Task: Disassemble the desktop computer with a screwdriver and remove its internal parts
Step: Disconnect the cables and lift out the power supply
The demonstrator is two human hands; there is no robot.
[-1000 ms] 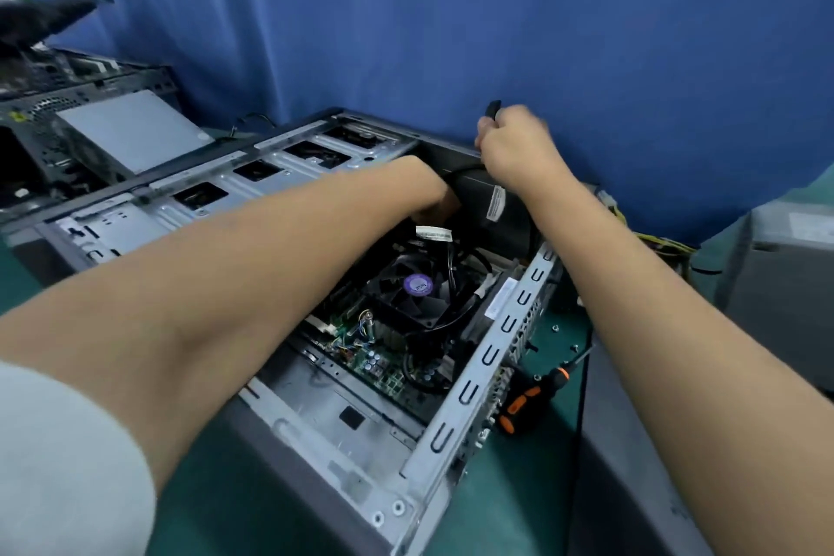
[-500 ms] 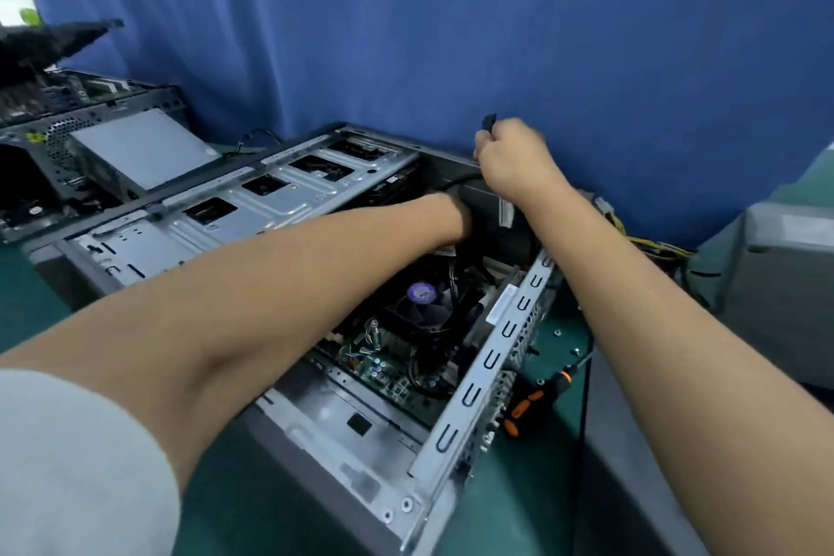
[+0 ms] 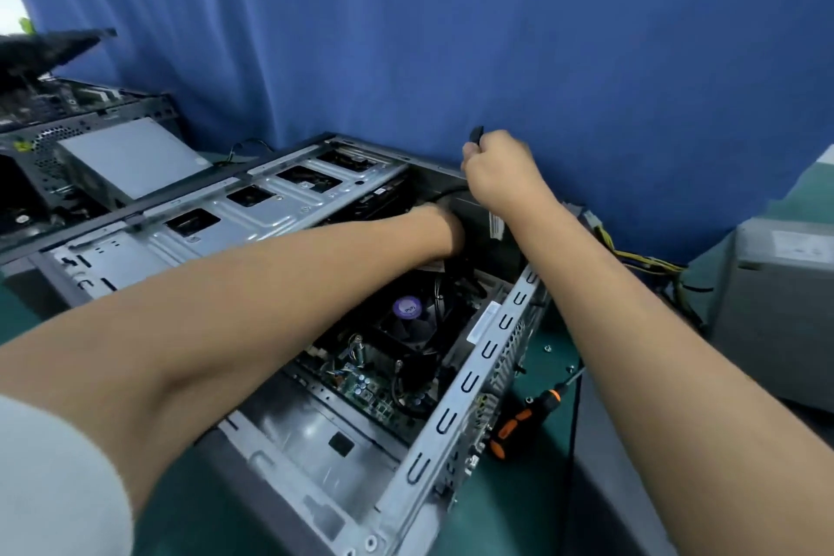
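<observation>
An open desktop computer case (image 3: pixel 456 415) lies on its side on the green table. Inside it are the motherboard (image 3: pixel 361 384) and a black CPU fan (image 3: pixel 408 316) with a purple sticker. My right hand (image 3: pixel 501 174) is above the case's far corner and grips a black cable connector (image 3: pixel 475 135), whose cable runs down into the case. My left hand (image 3: pixel 444 223) reaches deep into the case beside the black power supply (image 3: pixel 485 221); its fingers are hidden. An orange and black screwdriver (image 3: pixel 528 420) lies on the table right of the case.
A grey panel (image 3: pixel 632 479) lies at the right front. A grey box (image 3: pixel 776 307) stands at the far right, with yellow and black wires (image 3: pixel 645 262) behind the case. Another opened computer case (image 3: pixel 81 158) sits at the back left. A blue curtain (image 3: pixel 451 23) hangs behind.
My left hand has pushed further into the case, so the hand is now mostly hidden. My right hand still holds the connector in about the same place.
</observation>
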